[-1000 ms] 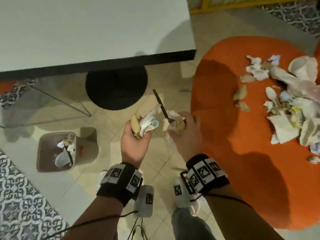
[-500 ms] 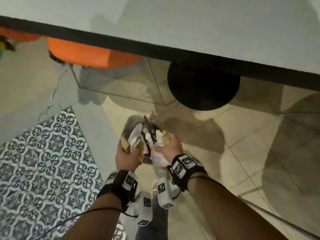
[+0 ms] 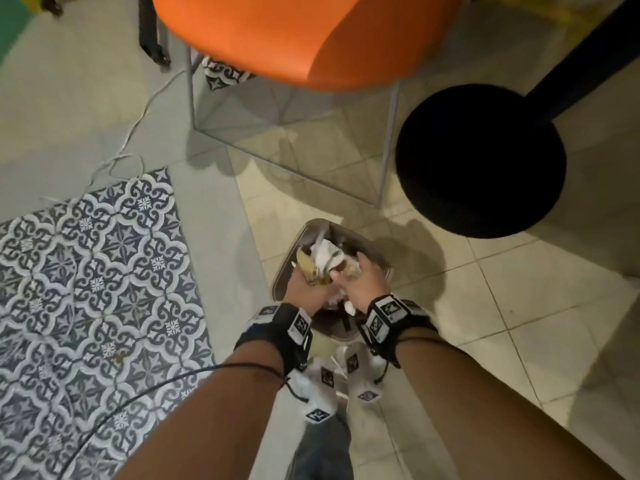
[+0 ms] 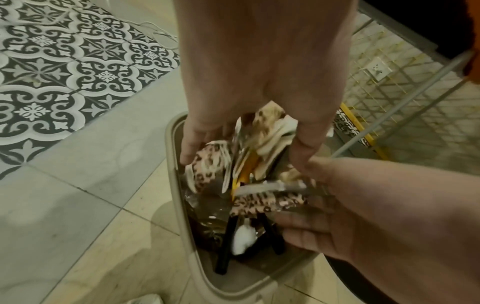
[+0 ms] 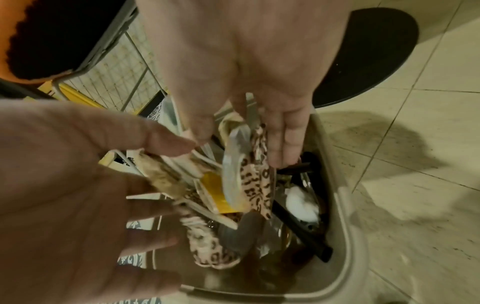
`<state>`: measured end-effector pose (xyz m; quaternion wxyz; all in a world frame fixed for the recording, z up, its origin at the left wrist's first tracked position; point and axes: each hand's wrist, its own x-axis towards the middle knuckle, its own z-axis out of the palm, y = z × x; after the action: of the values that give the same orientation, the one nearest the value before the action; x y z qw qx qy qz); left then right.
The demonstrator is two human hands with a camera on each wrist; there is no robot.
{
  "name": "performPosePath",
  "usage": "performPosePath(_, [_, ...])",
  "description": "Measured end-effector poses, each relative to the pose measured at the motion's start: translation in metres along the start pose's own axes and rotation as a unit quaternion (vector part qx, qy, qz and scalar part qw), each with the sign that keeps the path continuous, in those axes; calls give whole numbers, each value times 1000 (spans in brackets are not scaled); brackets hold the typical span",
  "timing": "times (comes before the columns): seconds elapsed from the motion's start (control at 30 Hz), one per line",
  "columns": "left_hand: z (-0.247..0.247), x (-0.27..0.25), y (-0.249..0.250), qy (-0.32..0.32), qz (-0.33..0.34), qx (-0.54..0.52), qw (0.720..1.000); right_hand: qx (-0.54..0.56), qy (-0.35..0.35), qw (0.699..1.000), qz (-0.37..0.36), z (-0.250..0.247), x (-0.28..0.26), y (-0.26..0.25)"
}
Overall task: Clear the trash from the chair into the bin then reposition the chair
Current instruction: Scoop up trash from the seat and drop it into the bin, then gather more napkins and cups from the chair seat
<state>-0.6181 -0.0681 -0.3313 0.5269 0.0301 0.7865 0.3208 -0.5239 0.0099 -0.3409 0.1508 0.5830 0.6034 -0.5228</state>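
Head view: left hand (image 3: pixel 304 289) and right hand (image 3: pixel 363 282) hover over the bin (image 3: pixel 284 263), fingers of both curled round crumpled trash (image 3: pixel 323 254).

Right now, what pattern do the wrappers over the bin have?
The wrappers have pinkish leopard print; right wrist view shows it best.

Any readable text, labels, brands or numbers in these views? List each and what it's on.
Readable text: none in any view.
Left wrist band, right wrist band: black-and-white square marker patterns, no letters or digits.
Trash: leopard print and a yellow piece; any lettering is too blurred to read.
Bin: no label shows.
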Motion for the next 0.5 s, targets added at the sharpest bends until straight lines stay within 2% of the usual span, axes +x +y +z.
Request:
performPosePath(0.07, [-1, 5, -3, -29, -8, 56, 998, -1, -17, 1000, -12, -6, -8, 1])
performPosePath(0.17, [6, 8, -7, -27, 1, 152, 988, 10, -14, 999, -42, -23, -26, 5])
performPosePath(0.3, [25, -27, 7, -36, 5, 254, 966, 32, -4, 998, -50, -60, -58, 29])
performPosePath(0.4, [58, -67, 24, -19, 50, 330, 942, 82, 29, 995, -52, -99, -86, 65])
performPosePath(0.5, [117, -124, 42, -32, 129, 313, 940, 156, 91, 981, -68, -149, -122, 113])
